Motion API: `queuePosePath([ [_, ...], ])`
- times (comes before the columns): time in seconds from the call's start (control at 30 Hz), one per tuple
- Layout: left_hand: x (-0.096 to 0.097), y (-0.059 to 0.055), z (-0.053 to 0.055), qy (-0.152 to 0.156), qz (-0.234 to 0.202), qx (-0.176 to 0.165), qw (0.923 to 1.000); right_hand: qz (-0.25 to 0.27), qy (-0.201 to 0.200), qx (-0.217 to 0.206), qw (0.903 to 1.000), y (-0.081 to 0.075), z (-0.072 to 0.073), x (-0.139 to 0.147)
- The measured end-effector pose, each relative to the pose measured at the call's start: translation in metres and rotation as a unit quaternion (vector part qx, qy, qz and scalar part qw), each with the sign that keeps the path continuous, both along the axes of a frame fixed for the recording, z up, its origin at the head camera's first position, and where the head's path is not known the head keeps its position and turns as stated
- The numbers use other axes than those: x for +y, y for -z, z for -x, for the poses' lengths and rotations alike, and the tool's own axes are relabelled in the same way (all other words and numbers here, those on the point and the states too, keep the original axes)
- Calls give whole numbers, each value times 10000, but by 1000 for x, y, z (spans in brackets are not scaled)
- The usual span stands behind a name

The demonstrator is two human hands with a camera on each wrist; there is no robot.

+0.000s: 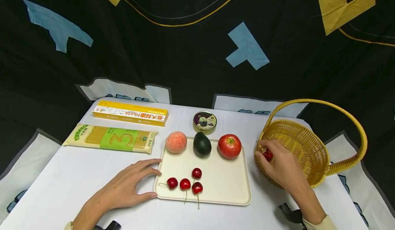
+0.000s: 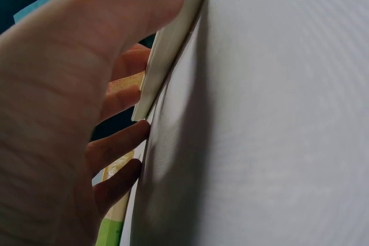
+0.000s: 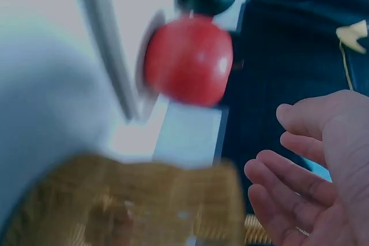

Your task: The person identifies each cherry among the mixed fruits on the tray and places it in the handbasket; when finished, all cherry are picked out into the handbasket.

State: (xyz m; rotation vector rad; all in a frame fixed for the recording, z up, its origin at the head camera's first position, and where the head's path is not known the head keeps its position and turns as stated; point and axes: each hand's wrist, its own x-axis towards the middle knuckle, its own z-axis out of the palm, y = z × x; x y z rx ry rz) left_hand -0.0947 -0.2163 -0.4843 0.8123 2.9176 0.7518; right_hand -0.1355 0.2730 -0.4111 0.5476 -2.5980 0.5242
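A cream tray [image 1: 222, 185] lies on the table. My left hand [image 1: 123, 185] rests at its left edge, thumb near the front corner and fingertips against the side; the left wrist view shows the thumb [image 2: 132, 12] touching the rim. Several red cherries [image 1: 185, 184] with stems lie on the tray's front left. Along its back sit a peach [image 1: 176, 142], an avocado [image 1: 202, 144] and a red apple [image 1: 229, 146]. My right hand [image 1: 282, 163] is over the left side of a wicker basket [image 1: 290, 137]. Red cherries [image 1: 267, 155] show between its thumb and fingers. In the right wrist view its fingers [image 3: 282, 177] are apart, nothing visible between them.
Left of the tray lie a pasta packet [image 1: 114, 138] and a yellow pasta box [image 1: 131, 113]. A round tin [image 1: 205, 121] stands behind the avocado. The basket's tall handle [image 1: 358, 130] arches over it. A black cloth [image 1: 185, 68] hangs behind the table.
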Motion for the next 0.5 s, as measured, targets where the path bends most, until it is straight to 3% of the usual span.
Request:
queuePosePath([
  [0.27,0,0,0,35,12,108,9999,-43,-703,-182,9973,8,1,-46],
  [0.5,-1,0,1,31,23,125,9999,0,-1485,-290,9885,19,2,-82],
])
